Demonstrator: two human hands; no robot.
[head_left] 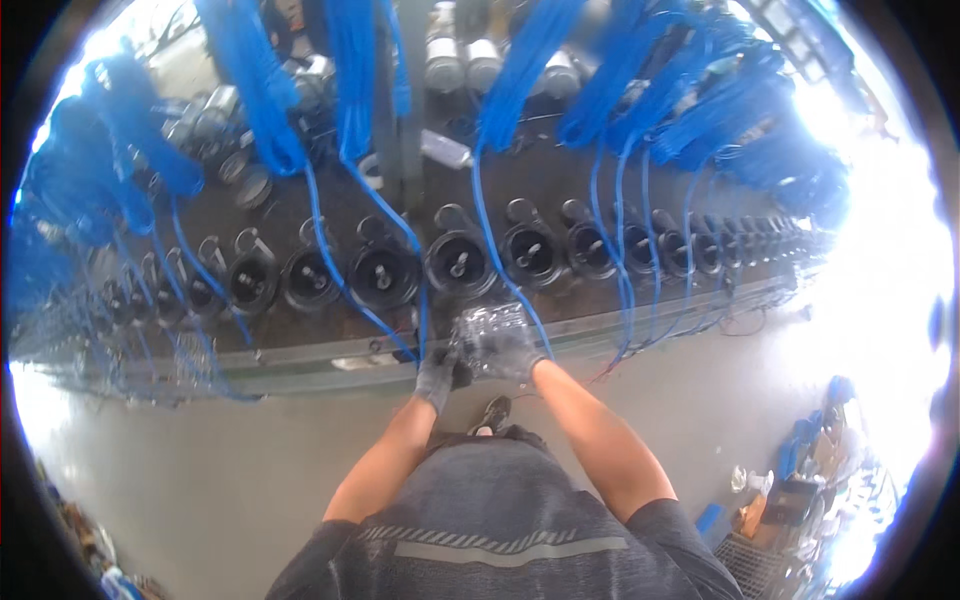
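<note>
A crinkled clear plastic bag [492, 320] is at the front edge of the bench, its contents too blurred to make out. My right hand [508, 356], in a grey glove, grips it from the right and near side. Closed at the bag's left edge is my gloved left hand [438, 370]; its fingertips are partly hidden. Just beyond the bag sits an open black round housing [460, 264] with a pale fitting inside and a ring-shaped piece behind it. Blue cables hang down on both sides of my hands, one passing close by the left wrist.
Similar black housings [383, 276] line the dark bench [420, 190] to both sides. Bundled blue cables [350, 80] hang above it. White-topped cylinders [483, 66] and a white tube [446, 150] are farther back. Mixed parts and a wire basket [745, 565] are at lower right.
</note>
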